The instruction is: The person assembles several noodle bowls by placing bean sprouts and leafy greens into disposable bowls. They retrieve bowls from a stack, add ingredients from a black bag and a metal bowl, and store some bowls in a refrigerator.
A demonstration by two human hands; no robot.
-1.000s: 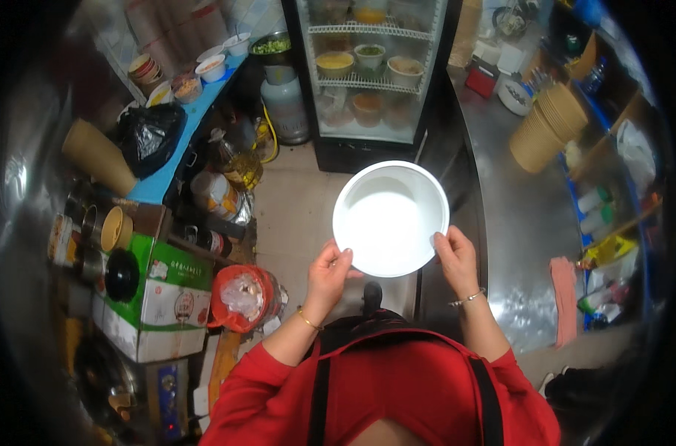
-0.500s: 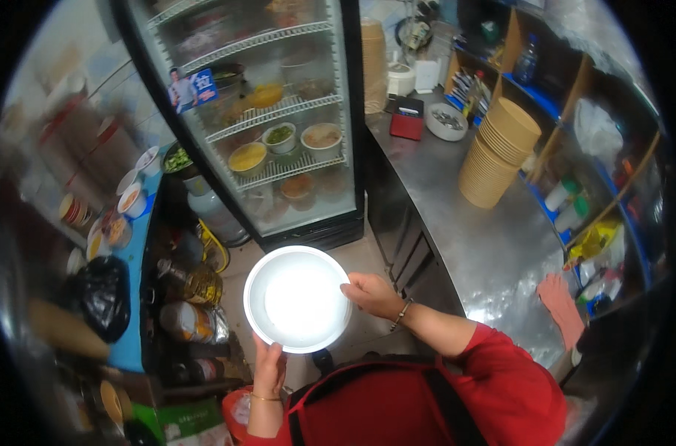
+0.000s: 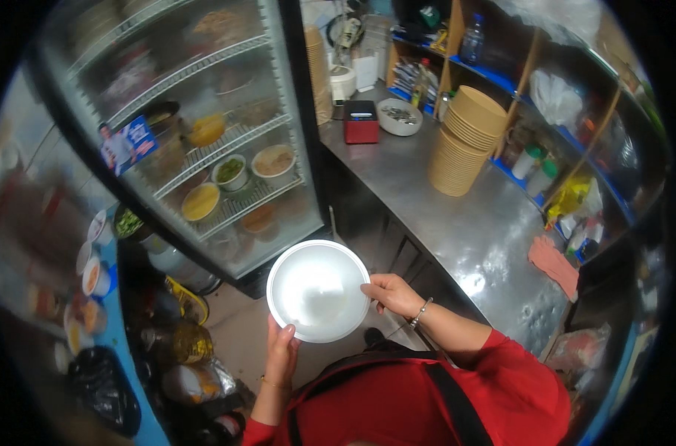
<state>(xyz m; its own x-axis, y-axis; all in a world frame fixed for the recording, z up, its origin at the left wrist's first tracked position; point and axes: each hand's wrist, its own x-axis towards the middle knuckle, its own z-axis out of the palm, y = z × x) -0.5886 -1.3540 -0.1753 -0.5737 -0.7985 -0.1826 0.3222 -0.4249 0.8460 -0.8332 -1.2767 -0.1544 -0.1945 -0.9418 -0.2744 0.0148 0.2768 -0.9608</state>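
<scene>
Both my hands hold a round white bowl in front of my body, its wide top facing up. My left hand grips the lower left rim, thumb on top and fingers underneath. On the right side, my right hand pinches the rim between thumb and fingers. The bowl's inside is pale with a bright glare, and I cannot make out anything in it. Ahead stands a glass-fronted fridge with several tubs of food on wire shelves.
A steel counter runs along the right, bearing stacked brown paper bowls, a red box, a white bowl of small items and a pink cloth. Shelves stand behind it. At left, a blue-topped table carries tubs and a black bag.
My view has turned right, so the fridge and counter sit further left. The white bowl stays between both hands, slightly further right in view, and its glare has dimmed.
</scene>
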